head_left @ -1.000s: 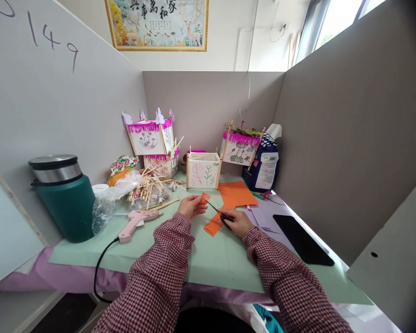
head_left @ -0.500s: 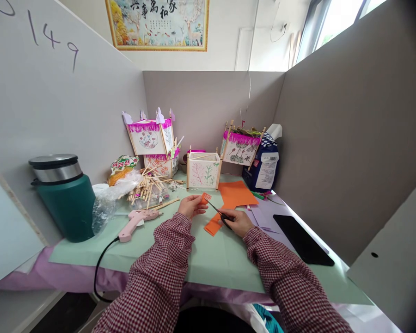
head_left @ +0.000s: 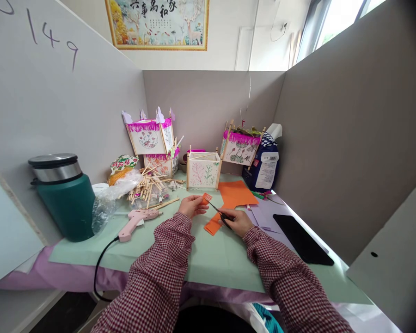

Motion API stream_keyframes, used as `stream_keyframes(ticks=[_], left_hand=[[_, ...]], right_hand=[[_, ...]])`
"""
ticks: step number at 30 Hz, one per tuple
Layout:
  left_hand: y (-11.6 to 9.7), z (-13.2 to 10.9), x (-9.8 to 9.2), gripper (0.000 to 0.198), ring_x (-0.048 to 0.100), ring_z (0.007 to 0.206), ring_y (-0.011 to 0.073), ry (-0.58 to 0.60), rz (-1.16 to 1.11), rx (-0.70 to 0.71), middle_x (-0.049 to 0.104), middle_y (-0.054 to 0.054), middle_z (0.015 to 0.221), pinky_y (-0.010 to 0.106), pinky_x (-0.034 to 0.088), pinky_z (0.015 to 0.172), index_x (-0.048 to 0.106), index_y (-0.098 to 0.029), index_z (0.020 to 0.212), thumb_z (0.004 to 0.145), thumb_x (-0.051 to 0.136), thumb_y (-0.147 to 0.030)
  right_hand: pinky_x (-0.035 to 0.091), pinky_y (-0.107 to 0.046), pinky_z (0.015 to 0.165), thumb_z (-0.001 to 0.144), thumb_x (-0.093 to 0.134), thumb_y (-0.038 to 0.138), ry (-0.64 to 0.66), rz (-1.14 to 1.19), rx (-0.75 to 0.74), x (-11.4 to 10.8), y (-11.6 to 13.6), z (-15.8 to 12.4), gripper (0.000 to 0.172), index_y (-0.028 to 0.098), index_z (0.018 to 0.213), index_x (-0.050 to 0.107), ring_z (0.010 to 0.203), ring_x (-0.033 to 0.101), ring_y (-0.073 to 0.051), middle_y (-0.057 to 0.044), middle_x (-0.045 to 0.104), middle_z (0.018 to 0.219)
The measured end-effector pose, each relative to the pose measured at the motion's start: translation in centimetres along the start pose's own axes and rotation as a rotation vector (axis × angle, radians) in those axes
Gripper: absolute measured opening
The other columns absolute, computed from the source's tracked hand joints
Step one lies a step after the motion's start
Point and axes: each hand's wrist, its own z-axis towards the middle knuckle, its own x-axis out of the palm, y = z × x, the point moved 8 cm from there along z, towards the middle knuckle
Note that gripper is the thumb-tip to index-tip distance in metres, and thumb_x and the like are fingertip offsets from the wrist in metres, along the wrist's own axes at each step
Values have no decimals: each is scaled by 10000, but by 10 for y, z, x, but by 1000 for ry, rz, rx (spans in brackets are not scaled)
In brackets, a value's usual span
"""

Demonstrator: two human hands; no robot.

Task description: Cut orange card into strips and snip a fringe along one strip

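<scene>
Green tabletop [head_left: 215, 263]; left fingers [head_left: 198, 201] grip fringed orange paper [head_left: 205, 199] beside scissors [head_left: 217, 211].

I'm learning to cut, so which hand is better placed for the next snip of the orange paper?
Probably the right hand: it holds the black-handled scissors, their blades pointing at the orange paper, while the left hand is pinching that paper.

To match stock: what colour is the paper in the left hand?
The paper is orange, clearest in the head view.

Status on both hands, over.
Left hand pinching fringed orange paper; right hand holding black-handled scissors, tips at it. Pink hot-glue gun lies off left, not blocking.
</scene>
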Motion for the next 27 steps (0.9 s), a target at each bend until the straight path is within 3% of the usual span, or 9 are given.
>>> stream_keyframes(ticks=[14, 27], left_hand=[[1, 0, 1, 128, 629, 525, 141, 7, 15, 9, 661, 81, 685, 226, 494, 463, 546, -108, 740, 726, 641, -193], [0, -1, 1, 94, 623, 510, 137, -5, 27, 15, 651, 71, 666, 230, 497, 458, 543, -101, 732, 745, 614, -162]], right_hand=[[509, -259, 671, 692, 588, 274, -5, 5, -9, -1, 2, 0, 354, 227, 1039, 640, 744, 636, -160, -17, 689, 914], [515, -287, 743, 686, 610, 263, -12, 29, 5, 2, -7, 1, 359, 232, 1042, 638, 795, 641, -171, -17, 684, 935]])
